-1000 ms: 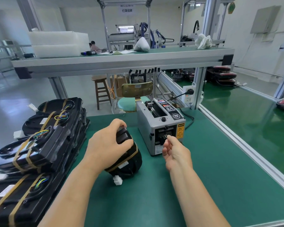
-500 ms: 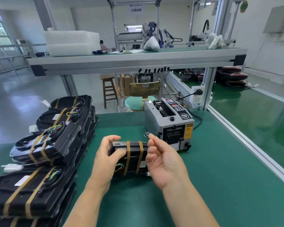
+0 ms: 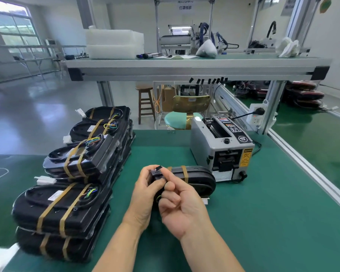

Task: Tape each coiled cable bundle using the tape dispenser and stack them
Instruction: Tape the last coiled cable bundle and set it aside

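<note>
A black coiled cable bundle (image 3: 198, 178) with tan tape bands lies flat on the green mat, just in front of the grey tape dispenser (image 3: 222, 150). My left hand (image 3: 145, 195) grips the bundle's left end. My right hand (image 3: 182, 207) sits over the same end with its fingers curled, pinching the bundle's near edge. To the left stand stacks of taped bundles (image 3: 67, 205), with more stacks behind them (image 3: 90, 156), each bound by two tan bands. Coloured wire ends show on top of several.
The green mat (image 3: 263, 222) stretches right to an aluminium rail (image 3: 310, 173). A raised shelf (image 3: 194, 65) carries white trays and cloths above. Behind the table are a green chair (image 3: 182, 114) and a wooden stool (image 3: 145, 103). A power socket (image 3: 256, 114) feeds the dispenser.
The bundle went from standing on edge under my left hand to lying flat. My right hand left the dispenser's slot and came onto the bundle's left end beside my left hand.
</note>
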Motion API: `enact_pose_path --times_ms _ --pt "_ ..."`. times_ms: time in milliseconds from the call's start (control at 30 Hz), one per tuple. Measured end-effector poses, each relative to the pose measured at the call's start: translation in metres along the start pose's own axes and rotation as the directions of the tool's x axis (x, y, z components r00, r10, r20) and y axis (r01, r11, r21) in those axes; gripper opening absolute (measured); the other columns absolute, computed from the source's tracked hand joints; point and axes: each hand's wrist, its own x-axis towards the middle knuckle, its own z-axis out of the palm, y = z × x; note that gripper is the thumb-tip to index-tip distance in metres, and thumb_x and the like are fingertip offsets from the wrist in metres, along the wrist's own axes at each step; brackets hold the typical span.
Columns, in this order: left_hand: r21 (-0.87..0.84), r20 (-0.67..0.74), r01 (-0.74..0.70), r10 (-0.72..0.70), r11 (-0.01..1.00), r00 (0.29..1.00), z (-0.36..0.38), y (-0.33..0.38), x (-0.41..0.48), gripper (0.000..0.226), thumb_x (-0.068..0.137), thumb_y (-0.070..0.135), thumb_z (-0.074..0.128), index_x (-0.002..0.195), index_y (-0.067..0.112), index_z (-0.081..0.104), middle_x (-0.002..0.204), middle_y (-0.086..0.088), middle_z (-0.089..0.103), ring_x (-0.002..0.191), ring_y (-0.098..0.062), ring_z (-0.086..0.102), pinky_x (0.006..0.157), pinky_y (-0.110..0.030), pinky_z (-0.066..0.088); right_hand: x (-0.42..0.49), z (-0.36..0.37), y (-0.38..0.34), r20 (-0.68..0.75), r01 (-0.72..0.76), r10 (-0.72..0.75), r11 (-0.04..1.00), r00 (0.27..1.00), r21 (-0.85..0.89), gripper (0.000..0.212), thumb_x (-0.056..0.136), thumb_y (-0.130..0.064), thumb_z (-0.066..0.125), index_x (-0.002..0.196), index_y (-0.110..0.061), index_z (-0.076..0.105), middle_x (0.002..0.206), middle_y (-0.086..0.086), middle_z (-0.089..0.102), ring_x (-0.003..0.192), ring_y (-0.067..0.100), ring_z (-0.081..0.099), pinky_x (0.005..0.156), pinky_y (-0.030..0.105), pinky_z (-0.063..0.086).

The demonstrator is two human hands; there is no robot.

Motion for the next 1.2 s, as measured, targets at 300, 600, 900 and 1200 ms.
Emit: enact_pose_path --times_ms 300,600,900,1200 --pt "0.003 0.064 0.062 -0.062 0.998 0.996 -0.012 -0.003 0.0 0.044 0.081 0.005 0.07 0.12 0.02 0.06 0.097 0.014 0.072 0.098 -0.003 0.064 0.085 -0.021 0.05 0.003 0.002 0.007 -0.031 0.023 -0.024 0.999 0.999 -0.04 0.015 0.09 -0.008 0.064 0.102 -0.006 0.072 0.05 -0.002 0.044 0.028 0.004 0.027 0.027 0.014 0.021" --pt "-0.021 0.128 0.06 -0.057 0.998 0.99 -0.018 -0.002 -0.002 0.045 0.091 0.012 0.064 0.132 0.027 0.054 0.112 0.01 0.066 0.11 -0.001 0.058 0.092 -0.018 0.045 0.007 -0.002 0.003 -0.024 0.017 -0.019 0.996 1.0 -0.088 0.017 0.089 -0.008 0.063 0.102 -0.006 0.073 0.051 -0.003 0.043 0.028 0.003 0.026 0.028 0.013 0.02" --pt "-0.028 0.182 0.088 -0.082 0.996 0.98 -0.021 0.001 0.0 0.042 0.083 0.023 0.06 0.125 0.022 0.057 0.102 0.015 0.068 0.1 0.002 0.059 0.084 -0.012 0.045 0.007 -0.002 0.006 -0.04 0.072 -0.079 0.985 0.996 -0.157 0.025 0.08 -0.007 0.068 0.103 -0.006 0.075 0.051 -0.002 0.047 0.029 0.004 0.028 0.028 0.015 0.022" --pt "-0.083 0.17 0.131 -0.115 0.988 0.979 -0.02 0.003 -0.001 0.041 0.082 0.024 0.058 0.123 0.019 0.059 0.101 0.008 0.067 0.096 -0.002 0.06 0.084 -0.017 0.047 0.007 -0.003 0.007 -0.044 0.069 -0.077 0.983 0.996 -0.173 0.02 0.09 -0.008 0.064 0.107 -0.007 0.075 0.053 -0.001 0.048 0.03 0.004 0.03 0.029 0.015 0.024"
